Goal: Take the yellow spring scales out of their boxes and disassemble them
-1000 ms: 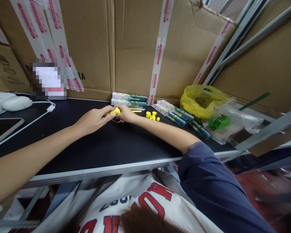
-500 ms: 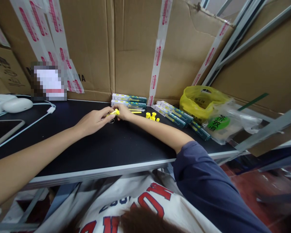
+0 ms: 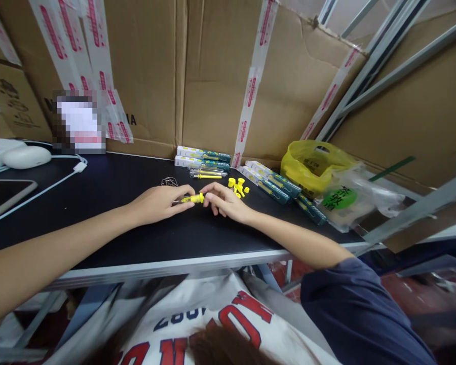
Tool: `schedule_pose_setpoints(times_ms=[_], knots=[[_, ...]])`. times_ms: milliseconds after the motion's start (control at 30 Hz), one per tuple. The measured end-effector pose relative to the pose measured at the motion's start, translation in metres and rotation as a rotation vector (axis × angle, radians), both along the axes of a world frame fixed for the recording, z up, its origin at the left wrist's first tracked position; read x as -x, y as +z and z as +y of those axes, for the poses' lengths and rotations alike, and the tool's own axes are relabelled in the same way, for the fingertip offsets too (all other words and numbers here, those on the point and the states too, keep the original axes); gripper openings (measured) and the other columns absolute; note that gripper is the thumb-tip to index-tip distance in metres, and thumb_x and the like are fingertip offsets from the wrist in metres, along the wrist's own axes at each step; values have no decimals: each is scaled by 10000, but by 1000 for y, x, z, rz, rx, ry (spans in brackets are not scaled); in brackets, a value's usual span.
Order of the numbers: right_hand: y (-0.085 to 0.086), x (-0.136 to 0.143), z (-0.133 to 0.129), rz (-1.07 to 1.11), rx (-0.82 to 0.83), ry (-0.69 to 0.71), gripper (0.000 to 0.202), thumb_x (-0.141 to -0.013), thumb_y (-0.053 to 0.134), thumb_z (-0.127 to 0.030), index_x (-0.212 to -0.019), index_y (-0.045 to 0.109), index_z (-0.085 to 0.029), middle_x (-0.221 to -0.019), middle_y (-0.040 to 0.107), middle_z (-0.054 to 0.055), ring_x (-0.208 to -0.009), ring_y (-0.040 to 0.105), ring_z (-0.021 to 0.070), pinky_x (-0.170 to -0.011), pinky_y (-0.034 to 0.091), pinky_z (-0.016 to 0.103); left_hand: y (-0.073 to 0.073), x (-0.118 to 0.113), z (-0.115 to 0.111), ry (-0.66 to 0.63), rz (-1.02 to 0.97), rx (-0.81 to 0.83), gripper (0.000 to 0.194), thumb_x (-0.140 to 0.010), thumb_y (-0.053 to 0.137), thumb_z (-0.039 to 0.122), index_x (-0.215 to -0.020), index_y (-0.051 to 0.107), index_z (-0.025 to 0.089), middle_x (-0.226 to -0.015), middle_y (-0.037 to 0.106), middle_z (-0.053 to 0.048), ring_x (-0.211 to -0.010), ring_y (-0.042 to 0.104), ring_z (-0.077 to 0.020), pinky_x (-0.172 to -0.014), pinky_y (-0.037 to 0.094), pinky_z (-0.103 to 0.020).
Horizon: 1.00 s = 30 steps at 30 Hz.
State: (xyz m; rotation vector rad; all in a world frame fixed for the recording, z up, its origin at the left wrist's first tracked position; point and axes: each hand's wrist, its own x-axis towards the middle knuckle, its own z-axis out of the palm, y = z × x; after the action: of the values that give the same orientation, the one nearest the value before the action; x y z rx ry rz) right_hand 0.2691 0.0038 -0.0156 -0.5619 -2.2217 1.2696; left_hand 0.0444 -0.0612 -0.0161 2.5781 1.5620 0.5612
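In my left hand (image 3: 160, 202), a slim yellow-ended piece (image 3: 196, 198) is pinched between thumb and fingers, its yellow end pointing right. Its exact kind is unclear. My right hand (image 3: 225, 202) is at that end, fingers bent and thumb close to the index finger; whatever they grip is too small to make out. Behind my left hand lie tangled thin metal wires (image 3: 169, 181). Several small yellow plastic parts (image 3: 238, 186) are scattered beyond my right hand. Slim clear and yellow rods (image 3: 208, 174) rest farther back.
White-and-green narrow boxes (image 3: 203, 160) lie at the back, with more narrow boxes (image 3: 271, 182) to the right. Beside those are a yellow plastic bag (image 3: 313, 167) and a clear bag (image 3: 345, 208). A phone (image 3: 7, 197) and cable (image 3: 79, 166) lie left. Large cardboard (image 3: 216, 101) stands behind.
My right hand has moved right and nearer me, from beyond my left hand to the yellow end. My left hand has come slightly right and nearer, uncovering the wires.
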Motion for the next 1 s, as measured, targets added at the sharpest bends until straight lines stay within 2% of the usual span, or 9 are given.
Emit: schedule_pose_setpoints(times_ms=[100,200,333,633,1000], knots=[[-3,1,-4,38,-48,3,364,-823,642,-409,-1066,485,-187,-826,579,-21,-583,527,56,-475,441,162,-1,-2,-1,-16,16,-4,384,-919,374,542,-1139,536,272,-870,663,3,-748,626,-185,-631,388,-248],[-6,5,-3,59,-98,0,390,-769,706,-381,-1021,488,-178,-828,576,-21,-621,528,64,-540,439,181,-1,-2,-1,-22,21,-9,399,-918,373,549,-1146,542,269,-862,662,3,-749,629,-182,-631,393,-246],[-9,5,-1,69,-108,-6,354,-760,712,-383,-946,499,-170,-793,580,-21,-627,530,73,-560,418,194,-1,-3,-1,-43,30,-21,415,-918,363,559,-1149,554,273,-891,673,-3,-771,635,-181,-637,397,-245],[-7,4,0,80,-104,-33,365,-734,732,-399,-910,510,-169,-809,607,-10,-616,524,71,-563,421,202,2,-4,-2,-48,27,-42,396,-913,379,550,-1143,565,286,-870,678,4,-766,634,-181,-631,393,-238],[-4,-2,9,84,-104,-74,420,-673,769,-432,-861,503,-167,-770,585,-15,-599,516,77,-522,398,196,-1,5,4,-49,20,-30,436,-911,360,592,-1149,549,281,-928,677,-16,-813,640,-196,-671,413,-249]])
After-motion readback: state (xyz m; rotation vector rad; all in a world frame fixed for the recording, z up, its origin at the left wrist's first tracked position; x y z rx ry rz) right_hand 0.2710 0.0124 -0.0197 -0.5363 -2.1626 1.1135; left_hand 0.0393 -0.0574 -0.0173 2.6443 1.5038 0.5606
